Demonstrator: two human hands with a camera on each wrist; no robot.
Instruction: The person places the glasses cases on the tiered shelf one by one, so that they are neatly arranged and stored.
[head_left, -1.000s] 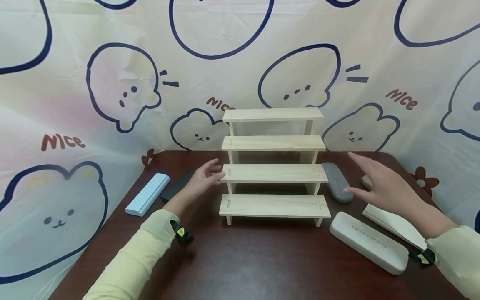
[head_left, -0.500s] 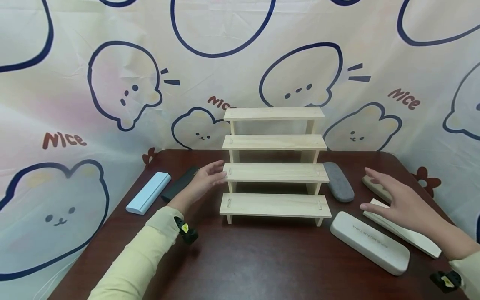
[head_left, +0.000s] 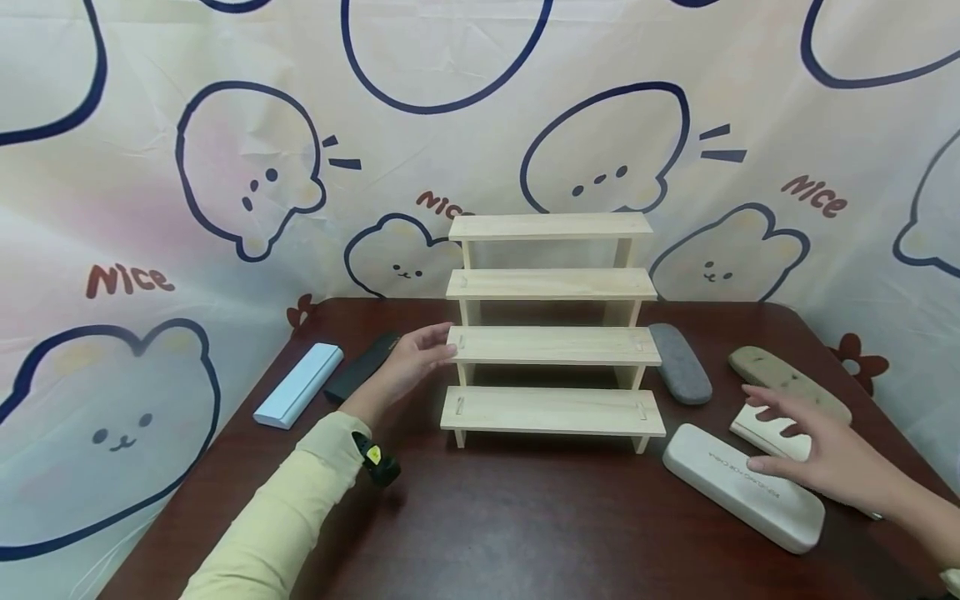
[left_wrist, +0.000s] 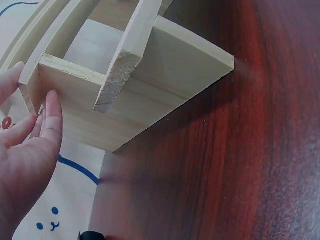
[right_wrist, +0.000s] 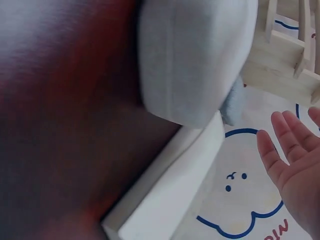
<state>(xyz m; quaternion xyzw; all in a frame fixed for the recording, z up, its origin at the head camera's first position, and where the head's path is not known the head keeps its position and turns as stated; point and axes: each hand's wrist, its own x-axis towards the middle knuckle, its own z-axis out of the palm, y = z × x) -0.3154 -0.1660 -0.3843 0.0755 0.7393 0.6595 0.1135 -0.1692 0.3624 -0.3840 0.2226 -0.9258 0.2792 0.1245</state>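
A four-tier wooden display stand [head_left: 553, 346] rises from the middle of the table. At its left side, my left hand [head_left: 408, 362] grips the end of the second-lowest shelf; the left wrist view shows the shelf end [left_wrist: 31, 92] between thumb and fingers. My right hand [head_left: 821, 446] hovers with spread fingers over the white glasses cases, holding nothing. Beneath and beside it lie a rounded white glasses case [head_left: 742, 487] with faint lettering, a flat white case [head_left: 772, 432] partly hidden by the hand, and a speckled beige glasses case [head_left: 787, 379].
A grey glasses case [head_left: 680, 364] lies right beside the stand. On the left are a light blue case [head_left: 298, 386] and a black case [head_left: 360, 372], partly behind the left hand. A printed cloth [head_left: 480, 167] hangs behind the dark table [head_left: 480, 533].
My right hand has moved right and toward me, from near the grey case to over the white cases, uncovering the beige case. My left hand stays at the stand with only a slight shift.
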